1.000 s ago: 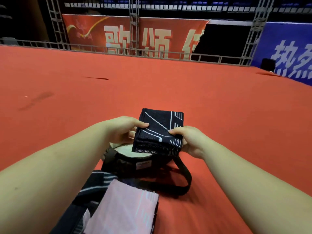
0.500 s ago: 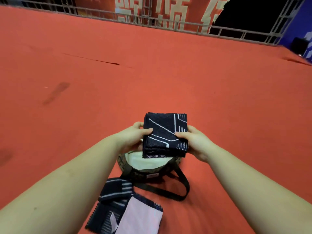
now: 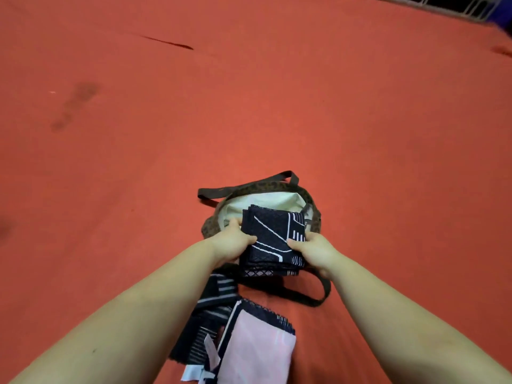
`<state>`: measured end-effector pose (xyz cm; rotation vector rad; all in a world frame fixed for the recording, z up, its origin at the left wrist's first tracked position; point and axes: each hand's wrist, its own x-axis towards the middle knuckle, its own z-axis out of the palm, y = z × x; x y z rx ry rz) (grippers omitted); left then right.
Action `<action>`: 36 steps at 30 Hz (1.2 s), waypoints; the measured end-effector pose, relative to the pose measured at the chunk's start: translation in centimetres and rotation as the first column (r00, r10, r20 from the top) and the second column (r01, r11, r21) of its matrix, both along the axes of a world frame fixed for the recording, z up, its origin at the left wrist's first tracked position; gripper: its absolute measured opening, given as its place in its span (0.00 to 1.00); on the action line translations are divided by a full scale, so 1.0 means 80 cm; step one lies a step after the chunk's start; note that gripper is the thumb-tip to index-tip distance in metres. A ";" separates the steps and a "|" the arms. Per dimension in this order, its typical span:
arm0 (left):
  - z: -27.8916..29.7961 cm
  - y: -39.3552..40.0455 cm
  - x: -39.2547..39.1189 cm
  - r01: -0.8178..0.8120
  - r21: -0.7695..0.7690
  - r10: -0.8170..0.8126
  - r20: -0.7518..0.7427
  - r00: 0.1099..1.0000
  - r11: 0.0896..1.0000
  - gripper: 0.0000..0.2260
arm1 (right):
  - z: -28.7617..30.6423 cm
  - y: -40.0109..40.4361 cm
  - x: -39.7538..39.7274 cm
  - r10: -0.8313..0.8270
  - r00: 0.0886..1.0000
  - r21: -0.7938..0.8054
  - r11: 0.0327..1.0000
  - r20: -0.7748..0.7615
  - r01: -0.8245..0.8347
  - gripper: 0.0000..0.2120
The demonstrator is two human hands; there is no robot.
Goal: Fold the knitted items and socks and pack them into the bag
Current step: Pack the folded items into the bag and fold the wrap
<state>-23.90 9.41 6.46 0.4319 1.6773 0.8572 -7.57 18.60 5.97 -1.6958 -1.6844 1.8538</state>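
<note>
1. Red carpet [image 3: 360, 120] covers everything in view, with a few dark stains at the left and a strip of railing at the top right corner.
2. Both hands hold a folded dark knit [image 3: 273, 241] with white line patterns over the mouth of the bag [image 3: 314, 217], its far edge already above the pale lining.
3. On the knit's left edge the left hand [image 3: 235, 242] grips with thumb on top and fingers curled underneath; the right hand [image 3: 314, 250] pinches the right edge the same way.
4. Judged from this, the step in hand is packing: this piece is folded and about to go in.
5. The next move calls for tipping the far edge down and sliding the bundle inside without letting the layers splay, then letting go.
6. Nearer the person, a striped dark piece [image 3: 210, 303] and a pink one [image 3: 257, 347] lie on the carpet, not yet packed; whether they are fully folded is hard to say.
7. The bag's near rim and most of its inside are hidden behind the knit, so what it already holds cannot be told.
8. One strap [image 3: 318, 296] loops out on the near right; another lies at the far left.
</note>
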 end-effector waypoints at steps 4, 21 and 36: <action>-0.024 0.037 -0.006 0.016 0.031 -0.011 -0.167 0.986 0.999 0.18 | -0.018 0.041 -0.022 0.074 0.992 0.168 0.982 0.102 -0.091 0.13; -0.163 0.107 0.027 0.063 -0.089 -0.087 -0.300 0.950 0.994 0.21 | -0.129 0.147 -0.038 0.418 0.467 0.142 0.608 0.779 -0.781 0.24; -0.164 0.120 0.011 0.464 -0.358 -0.535 -0.774 0.338 0.811 0.15 | -0.175 0.115 -0.008 0.447 0.311 0.224 0.238 0.839 -0.945 0.32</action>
